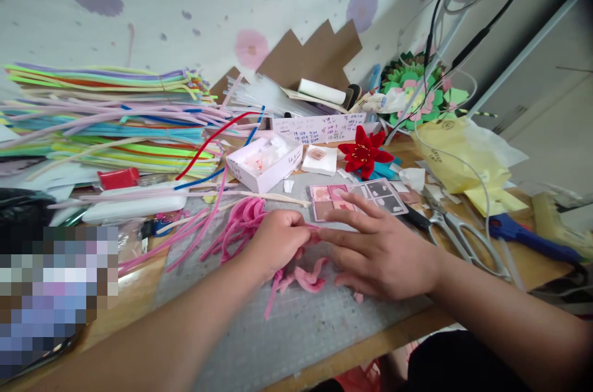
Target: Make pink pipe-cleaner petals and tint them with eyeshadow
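My left hand (282, 241) is closed, thumb and fingers pinching a pink pipe cleaner whose end shows at the fingertips. Beside it, my right hand (382, 250) has its fingers stretched and apart, with the fingertips close to that pink end; whether they touch it I cannot tell. Curled pink pipe cleaner pieces (311, 278) lie on the grey cutting mat (231, 330) beneath my hands. Left of my left hand lies a heap of looped pink pipe cleaners (241, 225). Behind my right hand is a card with pink and black squares (322, 197), partly covered.
Bundles of coloured pipe cleaners (115, 114) are stacked at the back left. A white box (264, 163) and a red pipe cleaner flower (365, 152) stand behind the mat. Silver scissors (458, 231) and blue-handled pliers (528, 237) lie at right. A yellow bag (458, 151) sits behind them.
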Demonstrator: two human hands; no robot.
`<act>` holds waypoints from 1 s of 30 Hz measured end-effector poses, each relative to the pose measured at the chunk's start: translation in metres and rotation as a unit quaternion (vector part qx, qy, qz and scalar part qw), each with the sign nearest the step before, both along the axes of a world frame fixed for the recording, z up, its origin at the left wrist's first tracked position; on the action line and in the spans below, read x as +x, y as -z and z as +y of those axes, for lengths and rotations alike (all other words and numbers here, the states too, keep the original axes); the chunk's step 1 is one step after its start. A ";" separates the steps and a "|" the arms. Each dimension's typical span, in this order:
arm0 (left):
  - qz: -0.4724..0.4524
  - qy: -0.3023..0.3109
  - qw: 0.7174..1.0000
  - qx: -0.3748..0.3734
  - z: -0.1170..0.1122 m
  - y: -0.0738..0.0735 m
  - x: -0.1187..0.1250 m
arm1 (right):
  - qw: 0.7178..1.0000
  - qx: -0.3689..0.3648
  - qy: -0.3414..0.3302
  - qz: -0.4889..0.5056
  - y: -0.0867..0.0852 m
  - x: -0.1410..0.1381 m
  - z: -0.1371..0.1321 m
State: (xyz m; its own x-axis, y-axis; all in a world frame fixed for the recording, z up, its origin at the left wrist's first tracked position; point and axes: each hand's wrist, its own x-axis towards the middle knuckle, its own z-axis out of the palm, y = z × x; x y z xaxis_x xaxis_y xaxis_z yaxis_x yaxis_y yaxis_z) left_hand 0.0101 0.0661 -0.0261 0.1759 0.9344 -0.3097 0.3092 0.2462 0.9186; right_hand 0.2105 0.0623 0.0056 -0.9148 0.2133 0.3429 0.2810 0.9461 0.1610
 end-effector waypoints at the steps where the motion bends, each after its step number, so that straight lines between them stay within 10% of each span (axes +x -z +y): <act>1: -0.004 0.000 1.000 0.001 0.000 0.001 0.000 | 1.000 0.011 -0.002 -0.009 0.001 0.000 0.000; 13: -0.002 0.000 1.000 -0.001 -0.001 -0.003 0.000 | 1.000 -0.022 0.012 0.011 -0.002 -0.004 0.006; 18: 0.005 0.011 1.000 0.017 -0.001 -0.004 -0.001 | 0.971 -0.108 0.154 0.145 0.010 0.031 0.043; 30: 0.013 0.016 1.000 0.010 0.000 -0.005 -0.002 | 0.973 -0.114 0.199 0.038 0.028 0.034 0.065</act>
